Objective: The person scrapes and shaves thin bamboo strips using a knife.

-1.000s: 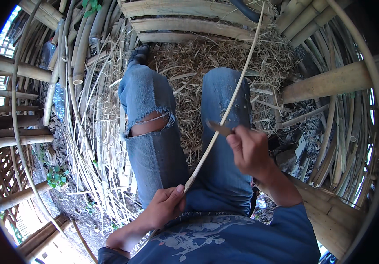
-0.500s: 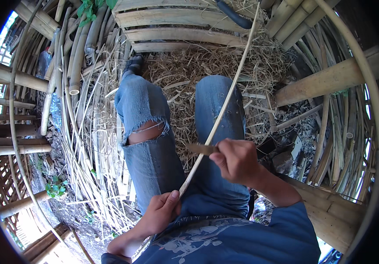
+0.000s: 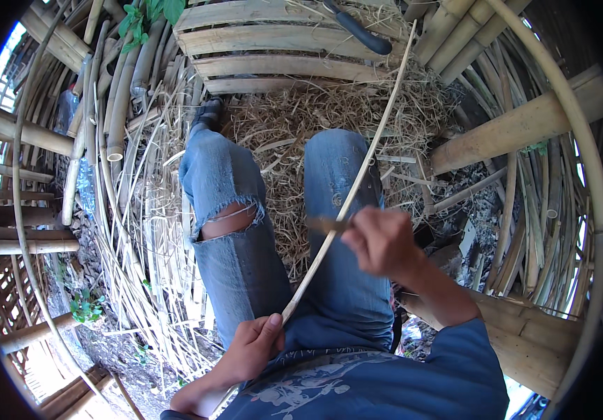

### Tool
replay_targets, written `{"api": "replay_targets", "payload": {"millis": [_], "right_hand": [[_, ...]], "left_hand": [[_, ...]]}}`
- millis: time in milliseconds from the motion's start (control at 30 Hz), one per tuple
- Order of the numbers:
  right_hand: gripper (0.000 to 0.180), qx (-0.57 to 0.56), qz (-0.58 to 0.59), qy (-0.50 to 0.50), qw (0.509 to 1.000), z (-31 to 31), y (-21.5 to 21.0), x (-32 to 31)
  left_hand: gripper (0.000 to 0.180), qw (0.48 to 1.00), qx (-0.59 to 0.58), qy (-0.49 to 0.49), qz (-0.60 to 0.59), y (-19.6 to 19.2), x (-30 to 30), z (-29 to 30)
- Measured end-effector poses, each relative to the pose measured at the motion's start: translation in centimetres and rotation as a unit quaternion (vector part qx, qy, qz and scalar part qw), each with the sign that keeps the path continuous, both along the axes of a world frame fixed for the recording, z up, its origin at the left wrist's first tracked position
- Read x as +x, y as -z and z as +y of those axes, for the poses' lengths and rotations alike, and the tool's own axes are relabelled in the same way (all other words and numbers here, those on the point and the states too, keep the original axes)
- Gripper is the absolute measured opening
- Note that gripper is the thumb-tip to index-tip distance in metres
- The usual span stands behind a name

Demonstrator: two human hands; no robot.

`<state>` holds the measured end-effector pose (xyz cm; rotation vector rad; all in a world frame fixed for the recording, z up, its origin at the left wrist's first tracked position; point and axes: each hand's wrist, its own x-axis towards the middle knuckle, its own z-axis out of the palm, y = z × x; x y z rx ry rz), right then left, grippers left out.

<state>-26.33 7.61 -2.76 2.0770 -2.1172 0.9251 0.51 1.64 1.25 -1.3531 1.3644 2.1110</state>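
A long, pale bamboo strip slants across my lap, its far end reaching past my knees. My left hand grips it near my waist, thumb laid along the top. Closed in a fist, my right hand holds a knife with a short, brownish blade that lies across the strip above my right thigh. The knife's handle is hidden in the fist, and the hand is slightly blurred. The strip's near part passes under my left forearm.
Curly bamboo shavings cover the ground before my knees. Beyond is a slatted bamboo panel with a dark-handled tool on it. Split strips pile up at left. A thick bamboo pole juts in at right.
My right hand and the knife have shifted a little up along the strip, away from my waist. My left hand keeps its hold. The whole view has tilted slightly.
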Motion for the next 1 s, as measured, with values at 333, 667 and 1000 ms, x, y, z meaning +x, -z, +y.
{"api": "replay_targets", "payload": {"millis": [333,667,1000], "right_hand": [[0.028,-0.03,0.01,0.055,0.998,-0.6,0.0,-2.9],[0.037,-0.01,-0.017,0.19,0.982,-1.0,0.9,-8.8],[0.036,-0.006,0.016,0.288,0.957,-0.5,-0.8,-14.2]], "left_hand": [[0.05,1.0,0.006,0.022,-0.013,0.6,0.3,0.3],[0.05,0.998,-0.034,0.058,-0.013,0.5,0.7,0.4],[0.049,0.997,-0.03,0.066,-0.012,0.4,1.7,0.6]]}}
